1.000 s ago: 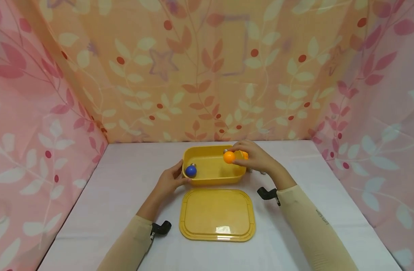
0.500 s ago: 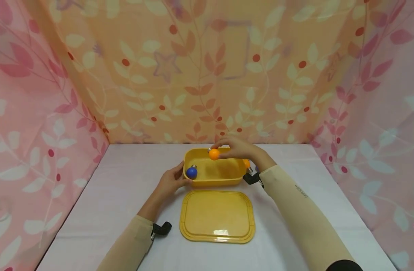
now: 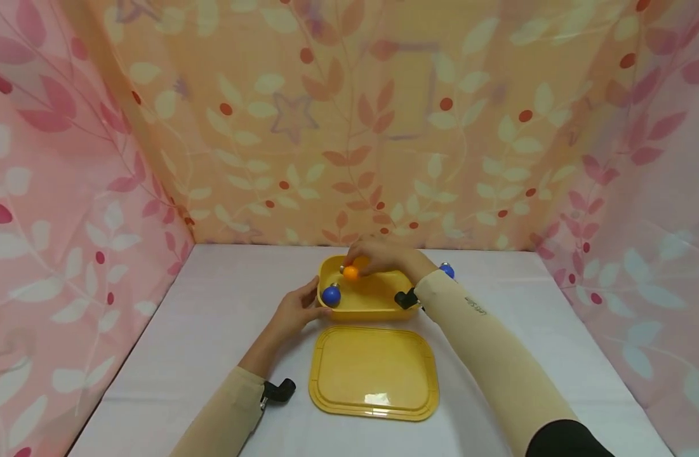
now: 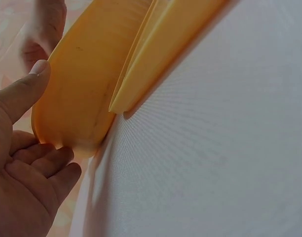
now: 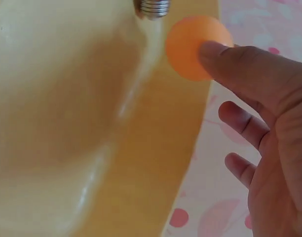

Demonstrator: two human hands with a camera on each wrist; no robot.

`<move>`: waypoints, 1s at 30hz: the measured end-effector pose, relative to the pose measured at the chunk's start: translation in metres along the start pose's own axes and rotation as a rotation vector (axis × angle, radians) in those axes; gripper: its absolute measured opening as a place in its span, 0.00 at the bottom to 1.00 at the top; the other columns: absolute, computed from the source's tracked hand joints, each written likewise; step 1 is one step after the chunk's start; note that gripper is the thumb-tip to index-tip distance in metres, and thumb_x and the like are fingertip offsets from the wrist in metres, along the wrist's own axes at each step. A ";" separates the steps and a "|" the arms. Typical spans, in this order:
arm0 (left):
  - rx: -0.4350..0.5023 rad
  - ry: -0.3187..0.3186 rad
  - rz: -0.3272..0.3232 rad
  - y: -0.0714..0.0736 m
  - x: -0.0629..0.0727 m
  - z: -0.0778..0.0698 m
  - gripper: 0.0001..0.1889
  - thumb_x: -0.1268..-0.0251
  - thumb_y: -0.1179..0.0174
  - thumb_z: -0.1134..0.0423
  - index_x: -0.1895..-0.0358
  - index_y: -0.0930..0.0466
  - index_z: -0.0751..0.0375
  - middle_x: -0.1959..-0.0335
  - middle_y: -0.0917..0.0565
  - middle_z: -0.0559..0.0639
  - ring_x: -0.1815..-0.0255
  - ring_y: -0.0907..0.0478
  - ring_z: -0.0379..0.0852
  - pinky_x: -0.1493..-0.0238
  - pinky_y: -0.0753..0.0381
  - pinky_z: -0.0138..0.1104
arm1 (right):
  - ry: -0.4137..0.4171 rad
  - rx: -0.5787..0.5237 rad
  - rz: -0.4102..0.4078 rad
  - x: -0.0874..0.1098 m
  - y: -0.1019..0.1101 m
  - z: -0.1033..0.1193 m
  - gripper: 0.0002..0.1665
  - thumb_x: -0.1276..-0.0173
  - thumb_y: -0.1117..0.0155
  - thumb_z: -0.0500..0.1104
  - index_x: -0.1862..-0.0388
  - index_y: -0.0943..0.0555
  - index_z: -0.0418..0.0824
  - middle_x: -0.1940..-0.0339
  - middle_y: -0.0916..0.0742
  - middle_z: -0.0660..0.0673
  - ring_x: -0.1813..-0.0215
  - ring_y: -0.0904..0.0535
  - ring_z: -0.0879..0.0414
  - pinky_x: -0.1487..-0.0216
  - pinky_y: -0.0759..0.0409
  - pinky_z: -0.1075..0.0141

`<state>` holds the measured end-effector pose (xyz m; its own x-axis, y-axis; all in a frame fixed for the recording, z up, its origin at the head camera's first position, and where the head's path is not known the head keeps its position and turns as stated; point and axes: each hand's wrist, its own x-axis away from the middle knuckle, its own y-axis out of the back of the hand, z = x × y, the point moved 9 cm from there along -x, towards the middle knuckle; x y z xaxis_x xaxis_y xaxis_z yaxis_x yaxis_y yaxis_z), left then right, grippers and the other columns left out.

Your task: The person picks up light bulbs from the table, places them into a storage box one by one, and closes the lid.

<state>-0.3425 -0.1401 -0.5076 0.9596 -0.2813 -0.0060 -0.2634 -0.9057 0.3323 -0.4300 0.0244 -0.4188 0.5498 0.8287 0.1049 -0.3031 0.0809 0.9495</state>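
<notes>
A yellow plastic box [image 3: 378, 314] stands on the white cloth. My left hand [image 3: 292, 311] holds its left end, with thumb and fingers at the rim and wall in the left wrist view [image 4: 27, 163]. Over the box, my right hand [image 3: 380, 257] pinches a small orange light bulb [image 3: 351, 273], whose metal base points left. In the right wrist view the thumb presses on the orange bulb [image 5: 185, 47], with the lower fingers held away from it. Inside the box at the left lies a blue bulb [image 3: 331, 296] with a metal base.
The yellow lid [image 3: 374, 374] lies flat just in front of the box. Another blue bulb [image 3: 447, 271] is on the cloth behind the right forearm. Patterned cloth walls [image 3: 349, 127] enclose the back and both sides.
My right hand has carried the orange bulb left from the box's right end and lowered it into the box. The left hand has stayed on the box.
</notes>
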 end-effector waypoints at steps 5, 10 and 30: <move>-0.017 -0.022 -0.013 0.000 -0.001 -0.008 0.48 0.38 0.26 0.55 0.18 0.45 0.51 0.20 0.36 0.50 0.23 0.33 0.49 0.26 0.30 0.42 | 0.009 0.078 0.005 -0.008 -0.002 0.003 0.19 0.31 0.29 0.43 0.42 0.13 0.51 0.42 0.13 0.54 0.34 0.28 0.50 0.28 0.39 0.49; -0.030 -0.019 -0.003 -0.004 0.000 -0.010 0.49 0.39 0.25 0.54 0.18 0.45 0.52 0.21 0.35 0.51 0.23 0.33 0.49 0.26 0.30 0.42 | -0.017 0.078 0.009 -0.008 -0.008 0.005 0.19 0.30 0.29 0.42 0.40 0.13 0.50 0.40 0.13 0.52 0.35 0.27 0.51 0.29 0.36 0.51; -0.021 -0.009 0.001 -0.003 0.003 -0.014 0.49 0.38 0.26 0.55 0.18 0.46 0.52 0.19 0.38 0.50 0.22 0.35 0.50 0.26 0.31 0.42 | -0.143 0.084 -0.281 0.080 0.041 0.016 0.21 0.32 0.26 0.43 0.41 0.14 0.46 0.39 0.14 0.49 0.30 0.28 0.45 0.24 0.34 0.45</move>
<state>-0.3376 -0.1336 -0.4959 0.9585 -0.2849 -0.0139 -0.2620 -0.8986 0.3519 -0.3859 0.0848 -0.3668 0.7087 0.6935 -0.1296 -0.0621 0.2443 0.9677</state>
